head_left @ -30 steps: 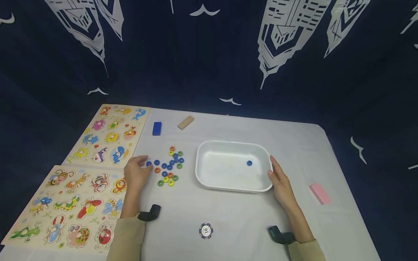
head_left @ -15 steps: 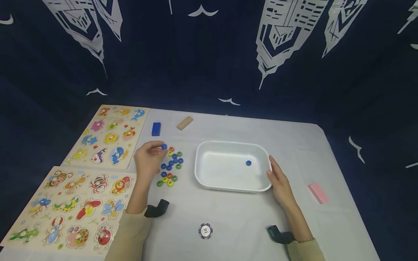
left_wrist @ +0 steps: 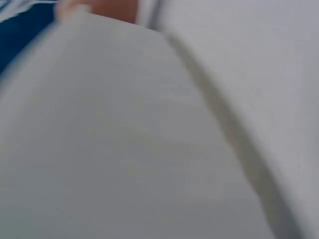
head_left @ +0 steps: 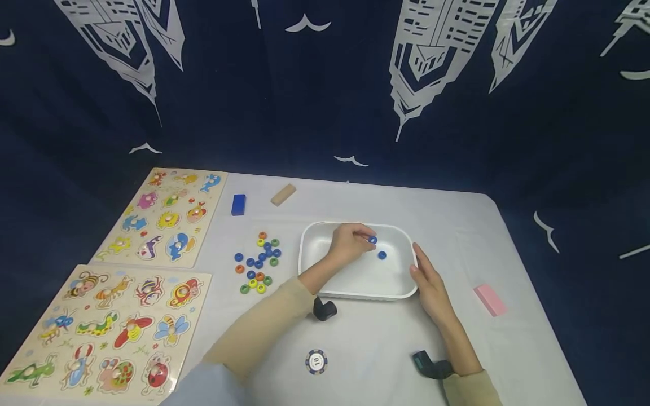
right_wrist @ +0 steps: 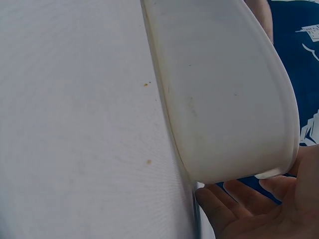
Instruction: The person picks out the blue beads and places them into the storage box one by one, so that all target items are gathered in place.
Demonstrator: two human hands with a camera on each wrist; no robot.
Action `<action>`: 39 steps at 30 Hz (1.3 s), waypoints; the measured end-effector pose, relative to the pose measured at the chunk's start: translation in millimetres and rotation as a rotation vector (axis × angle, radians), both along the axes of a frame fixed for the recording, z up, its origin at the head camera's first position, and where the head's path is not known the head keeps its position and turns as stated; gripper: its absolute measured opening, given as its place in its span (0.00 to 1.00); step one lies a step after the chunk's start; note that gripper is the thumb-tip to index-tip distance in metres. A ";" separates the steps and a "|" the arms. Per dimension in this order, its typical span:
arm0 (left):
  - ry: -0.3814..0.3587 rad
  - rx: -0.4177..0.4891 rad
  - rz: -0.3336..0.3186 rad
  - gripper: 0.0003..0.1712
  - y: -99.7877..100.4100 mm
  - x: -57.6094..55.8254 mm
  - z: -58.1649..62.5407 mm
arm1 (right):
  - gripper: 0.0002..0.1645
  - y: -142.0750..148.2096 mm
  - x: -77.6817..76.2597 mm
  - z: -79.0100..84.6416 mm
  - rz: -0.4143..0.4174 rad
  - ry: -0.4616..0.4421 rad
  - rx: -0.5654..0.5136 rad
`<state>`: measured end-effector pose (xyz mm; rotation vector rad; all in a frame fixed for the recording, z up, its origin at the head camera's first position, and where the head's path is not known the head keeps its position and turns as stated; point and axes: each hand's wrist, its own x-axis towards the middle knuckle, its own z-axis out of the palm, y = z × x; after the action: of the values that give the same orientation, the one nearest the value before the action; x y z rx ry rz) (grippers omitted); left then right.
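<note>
In the head view my left hand (head_left: 350, 243) is over the white tray (head_left: 325, 288) and pinches a small blue bead (head_left: 373, 239) at its fingertips. Just below that, a second blue bead (head_left: 382, 255) lies on the tray's floor. At the tray's right end, my right hand (head_left: 431, 285) holds the rim, thumb by the edge and fingers along the outside. The right wrist view shows the right fingers (right_wrist: 219, 206) against the tray's end wall. In the blurred left wrist view, the tray's outer wall (left_wrist: 129, 129) hides most of the left hand (left_wrist: 109, 7).
Left of the tray lie several loose beads (head_left: 260, 264) in blue, green, yellow and orange. Two picture puzzle boards (head_left: 122, 332) cover the table's left side. A blue block (head_left: 238, 204), a wooden block (head_left: 283, 194), a pink block (head_left: 490, 300) and a poker chip (head_left: 316, 362) lie around.
My left hand has picked up a blue bead at the left of the pile, lifted it, and carried it right over the tray. My right hand has stayed at the tray's end.
</note>
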<state>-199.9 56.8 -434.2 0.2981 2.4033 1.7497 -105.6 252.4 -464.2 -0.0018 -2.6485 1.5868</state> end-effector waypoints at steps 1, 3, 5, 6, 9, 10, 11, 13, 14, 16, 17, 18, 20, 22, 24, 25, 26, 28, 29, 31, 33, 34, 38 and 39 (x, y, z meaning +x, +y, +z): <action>-0.001 -0.028 -0.007 0.13 4.6 -3.5 -5.4 | 0.31 -0.5 -0.3 -0.1 0.002 0.001 -0.002; 0.005 -0.089 -0.024 0.13 11.0 -8.3 -14.9 | 0.31 -0.3 -0.8 -1.2 0.004 -0.005 -0.004; 0.031 -0.173 -0.043 0.13 14.8 -10.4 -22.8 | 0.30 0.1 -1.4 -1.5 0.003 -0.014 -0.005; 0.041 -0.213 -0.056 0.13 15.8 -10.5 -25.6 | 0.30 2.4 -2.9 -5.9 0.003 -0.015 -0.006; 0.042 -0.292 -0.100 0.15 17.4 -9.8 -31.1 | 0.30 3.2 -4.1 -6.4 0.012 -0.016 -0.019; 0.038 -0.308 -0.112 0.16 17.9 -9.6 -32.1 | 0.30 3.2 -4.6 -6.5 0.015 -0.015 -0.023; 0.032 -0.319 -0.127 0.18 17.9 -8.8 -31.9 | 0.30 3.3 -5.1 -6.9 0.018 -0.015 -0.030; 0.034 -0.333 -0.141 0.21 16.7 -6.0 -29.4 | 0.30 2.9 -6.0 -8.0 0.022 -0.015 -0.037; 0.055 -0.344 -0.145 0.23 15.0 -3.8 -26.5 | 0.31 2.7 -6.3 -8.7 0.021 -0.017 -0.040; 0.111 -0.345 -0.158 0.24 8.0 3.3 -17.1 | 0.31 1.8 -5.9 -9.5 0.016 -0.025 -0.038; 0.156 -0.334 -0.157 0.24 2.3 8.2 -11.1 | 0.31 1.2 -5.5 -9.6 0.014 -0.027 -0.035; 0.200 -0.310 -0.150 0.23 -4.9 13.5 -4.6 | 0.31 0.7 -4.8 -9.4 0.011 -0.030 -0.030; 0.292 -0.255 -0.109 0.22 -24.7 25.0 8.3 | 0.31 -0.2 -3.6 -7.9 0.009 -0.029 -0.023; 0.351 -0.206 -0.028 0.20 -49.7 35.2 17.4 | 0.30 -0.3 -2.7 -5.4 0.005 -0.022 -0.013; 0.364 -0.185 0.085 0.18 -77.5 42.5 21.6 | 0.30 0.9 -2.6 -3.2 -0.001 -0.013 -0.010; 0.361 -0.186 0.146 0.17 -92.8 44.9 21.7 | 0.30 1.4 -3.0 -1.9 -0.002 -0.006 -0.006; 0.353 -0.177 0.198 0.17 -108.2 46.4 20.8 | 0.30 2.0 -3.5 -1.1 -0.005 -0.001 -0.001; 0.328 -0.170 0.285 0.17 -137.8 47.9 16.8 | 0.30 3.1 -4.3 -0.7 -0.006 0.004 0.007; 0.317 -0.167 0.320 0.17 -152.3 46.8 12.9 | 0.30 3.4 -4.5 -0.9 -0.007 0.004 0.014; 0.298 -0.154 0.372 0.18 -181.8 40.6 -3.3 | 0.30 3.6 -4.7 -2.0 -0.013 0.002 0.018; 0.283 -0.184 0.434 0.18 -208.7 31.2 -24.9 | 0.30 3.1 -4.3 -3.4 -0.019 -0.001 0.018; 0.278 -0.185 0.455 0.19 -221.8 25.5 -37.1 | 0.30 2.7 -4.0 -4.2 -0.022 -0.003 0.017; 0.229 -0.229 0.540 0.18 -252.2 18.0 -59.4 | 0.30 0.7 -3.9 -6.0 -0.019 -0.008 0.011; 0.212 -0.223 0.541 0.18 -254.5 20.8 -55.2 | 0.30 0.3 -4.3 -6.2 -0.015 -0.009 0.009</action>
<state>-179.1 -197.7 -489.5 -0.2319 3.0130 1.6708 -109.9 252.7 -470.5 -0.0281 -2.6558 1.5747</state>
